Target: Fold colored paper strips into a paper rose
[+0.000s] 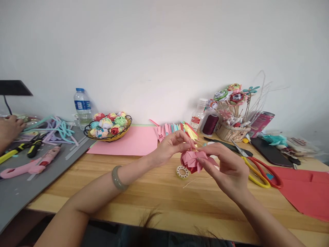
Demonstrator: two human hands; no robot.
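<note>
A folded pink paper flower with red at its underside hangs above the wooden table, between my two hands. My right hand grips the flower's right side, its thumb pressed on the folds. With thumb and fingers pinched together, my left hand holds the top of the flower, where a thin strand seems to stand up. A pale thread trails below the flower toward the table. Just under the flower lies a small roll of tape.
Behind my hands stand folded paper pieces, a glass bottle and a dark thread spool. Scissors and red paper lie right. Left are a paper-flower basket, glue gun and another person's hand.
</note>
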